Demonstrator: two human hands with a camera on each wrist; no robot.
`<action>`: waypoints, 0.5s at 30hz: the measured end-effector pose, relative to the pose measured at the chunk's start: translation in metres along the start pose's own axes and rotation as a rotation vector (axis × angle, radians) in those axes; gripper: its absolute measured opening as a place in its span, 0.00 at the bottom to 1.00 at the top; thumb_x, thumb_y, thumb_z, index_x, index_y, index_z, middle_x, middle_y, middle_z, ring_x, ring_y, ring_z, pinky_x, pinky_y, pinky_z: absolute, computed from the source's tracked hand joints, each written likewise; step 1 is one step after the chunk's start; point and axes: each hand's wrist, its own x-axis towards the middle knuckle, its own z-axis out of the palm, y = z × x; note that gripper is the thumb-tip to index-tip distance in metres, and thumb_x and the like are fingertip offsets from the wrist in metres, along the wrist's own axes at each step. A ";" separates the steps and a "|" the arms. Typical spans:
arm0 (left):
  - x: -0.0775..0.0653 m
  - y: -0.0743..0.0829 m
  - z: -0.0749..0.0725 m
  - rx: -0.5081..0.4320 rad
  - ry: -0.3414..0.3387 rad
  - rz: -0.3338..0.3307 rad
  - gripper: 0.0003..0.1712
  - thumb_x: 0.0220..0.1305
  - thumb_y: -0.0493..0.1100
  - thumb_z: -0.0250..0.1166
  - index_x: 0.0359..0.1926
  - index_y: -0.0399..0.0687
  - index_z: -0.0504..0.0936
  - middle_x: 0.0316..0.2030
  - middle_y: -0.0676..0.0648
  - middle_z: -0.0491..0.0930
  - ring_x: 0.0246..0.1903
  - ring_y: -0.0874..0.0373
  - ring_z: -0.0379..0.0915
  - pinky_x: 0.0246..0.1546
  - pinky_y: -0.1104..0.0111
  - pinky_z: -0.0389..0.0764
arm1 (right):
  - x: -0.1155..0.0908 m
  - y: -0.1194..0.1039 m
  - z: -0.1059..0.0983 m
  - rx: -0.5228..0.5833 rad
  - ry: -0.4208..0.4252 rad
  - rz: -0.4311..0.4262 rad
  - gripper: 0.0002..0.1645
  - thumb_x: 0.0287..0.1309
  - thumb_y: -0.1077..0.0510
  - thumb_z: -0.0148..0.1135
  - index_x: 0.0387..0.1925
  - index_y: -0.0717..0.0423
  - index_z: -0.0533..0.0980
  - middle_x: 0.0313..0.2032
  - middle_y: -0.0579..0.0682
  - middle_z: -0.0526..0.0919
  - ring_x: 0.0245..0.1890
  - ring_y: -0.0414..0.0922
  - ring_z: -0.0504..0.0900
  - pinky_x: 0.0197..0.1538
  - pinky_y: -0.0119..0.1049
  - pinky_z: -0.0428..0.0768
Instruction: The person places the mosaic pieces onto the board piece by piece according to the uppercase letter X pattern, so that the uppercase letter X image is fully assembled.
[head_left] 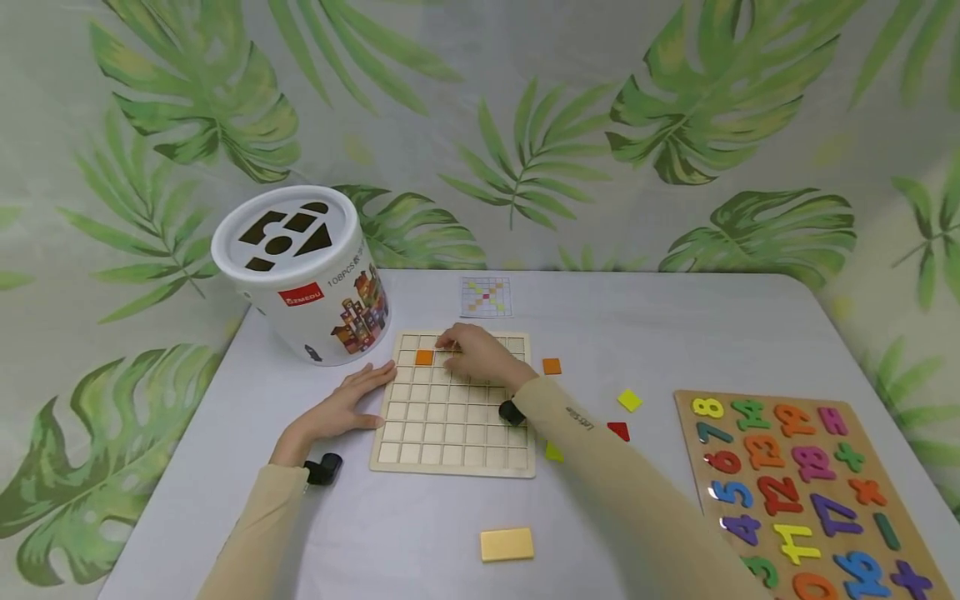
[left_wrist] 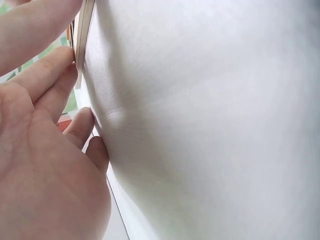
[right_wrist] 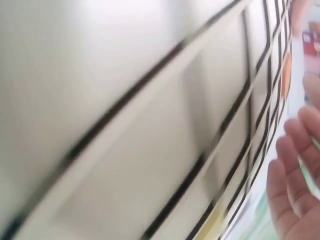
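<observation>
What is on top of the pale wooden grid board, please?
On the board, one orange square tile lies in an upper-left cell; the right wrist view also shows a blurred yellow patch. The right hand hides some upper cells' contents in the head view.

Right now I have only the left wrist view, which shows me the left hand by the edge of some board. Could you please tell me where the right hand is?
Observer: The right hand is over the far rows of the grid board; whether it holds something, I cannot tell.
Operator: Thank you. Does any tile lie on this board?
Observer: I can see one orange tile, in the second row from the far edge, second column from the left.
Operator: And please, where are the loose tiles?
Observer: Right of the board: another orange one, a yellow one, a red one, and a yellow-green one partly hidden by the right sleeve.
</observation>
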 end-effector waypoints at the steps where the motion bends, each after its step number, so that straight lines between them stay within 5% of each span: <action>1: 0.000 0.000 0.000 -0.001 0.001 0.002 0.46 0.56 0.41 0.68 0.72 0.39 0.56 0.73 0.40 0.49 0.71 0.38 0.31 0.65 0.39 0.35 | 0.005 -0.006 0.004 -0.037 -0.003 0.000 0.18 0.58 0.62 0.65 0.51 0.59 0.78 0.46 0.50 0.80 0.45 0.45 0.76 0.50 0.35 0.75; 6: 0.002 0.000 0.001 -0.003 -0.002 0.013 0.46 0.56 0.41 0.68 0.72 0.39 0.56 0.73 0.40 0.49 0.71 0.37 0.31 0.65 0.38 0.35 | 0.022 -0.022 0.018 -0.204 0.010 -0.015 0.13 0.56 0.62 0.65 0.44 0.60 0.81 0.39 0.50 0.79 0.40 0.46 0.75 0.46 0.36 0.76; 10: 0.001 -0.001 0.000 0.003 -0.003 0.008 0.46 0.56 0.41 0.68 0.72 0.39 0.55 0.73 0.41 0.49 0.71 0.37 0.31 0.64 0.38 0.35 | 0.031 -0.019 0.027 -0.239 0.039 -0.025 0.10 0.52 0.65 0.66 0.39 0.60 0.80 0.34 0.50 0.76 0.35 0.46 0.74 0.39 0.35 0.76; 15: 0.000 -0.002 0.000 0.003 -0.002 0.002 0.46 0.56 0.41 0.68 0.72 0.40 0.56 0.73 0.41 0.49 0.71 0.37 0.32 0.64 0.38 0.35 | 0.035 -0.018 0.030 -0.234 0.055 -0.021 0.13 0.52 0.66 0.66 0.42 0.62 0.80 0.37 0.52 0.78 0.37 0.47 0.75 0.42 0.35 0.77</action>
